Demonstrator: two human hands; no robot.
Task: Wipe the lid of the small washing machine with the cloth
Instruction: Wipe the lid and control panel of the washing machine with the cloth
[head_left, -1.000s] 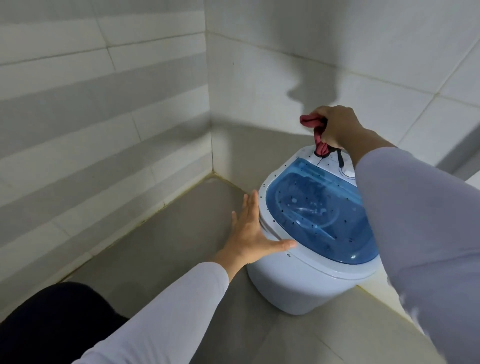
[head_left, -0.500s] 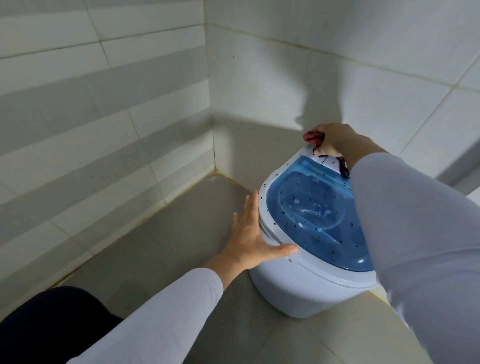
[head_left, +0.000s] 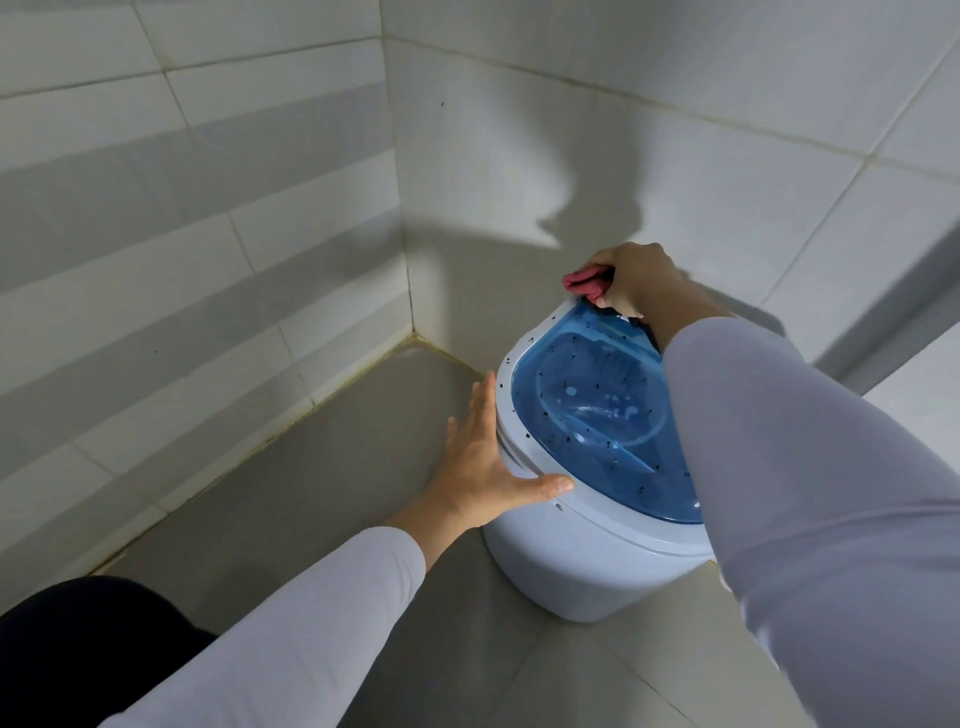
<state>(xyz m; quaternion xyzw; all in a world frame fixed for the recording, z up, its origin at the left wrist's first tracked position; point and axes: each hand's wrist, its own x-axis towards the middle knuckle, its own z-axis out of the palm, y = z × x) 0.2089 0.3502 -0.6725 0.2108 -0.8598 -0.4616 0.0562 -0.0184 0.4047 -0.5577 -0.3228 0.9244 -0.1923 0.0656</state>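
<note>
The washer (head_left: 587, 566) is a small white tub that stands on the grey tiled floor (head_left: 291, 499) near the corner of two tiled walls (head_left: 208, 208). Its lid (head_left: 597, 410) is translucent blue, set in a white rim (head_left: 506, 395), and faces up and toward the camera. Dark specks are scattered over the lid and the rim. Paler spots show on the blue surface near its middle.

Left hand (head_left: 485, 467): spread flat, fingers straight and together, pointing away from the person. The palm lies against the left side of the washer just below the rim. The thumb reaches across the front of the rim and touches it. This hand carries nothing. Its sleeve (head_left: 291, 639) is white.

Right hand (head_left: 636, 280): curled closed around the cloth (head_left: 584, 281), at the far edge of the lid. The cloth is red and bunched; only a small fold shows at the left of the fingers, and the rest is hidden inside the hand. The cloth sits at the far rim; whether it presses on the lid cannot be told. A small dark part is partly visible under the hand; its nature cannot be told.

The right sleeve (head_left: 805, 493), also white, crosses over the right portion of the lid and hides it. A shadow falls on the wall behind the right hand.
</note>
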